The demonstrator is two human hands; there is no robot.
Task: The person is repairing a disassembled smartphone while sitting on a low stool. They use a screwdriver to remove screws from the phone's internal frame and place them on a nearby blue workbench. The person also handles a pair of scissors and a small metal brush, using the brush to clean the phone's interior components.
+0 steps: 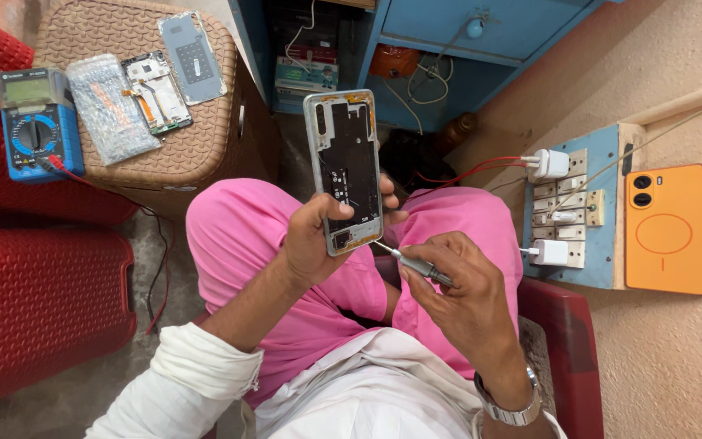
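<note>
Nearby, wicker stool (205, 146) with multimeter (38, 122), blue cabinet (481, 32), beige wall (676, 358)

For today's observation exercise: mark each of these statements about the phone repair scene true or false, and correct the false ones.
1. The left hand holds an opened phone frame upright. True.
2. The right hand holds a hammer. False: it holds a small screwdriver, tip at the frame's lower edge.
3. A blue multimeter lies beside the wicker stool. True.
4. The orange phone lies on the person's lap. False: it lies on the beige surface beside the blue switch board.
5. A wristwatch is on the right wrist. True.
</note>
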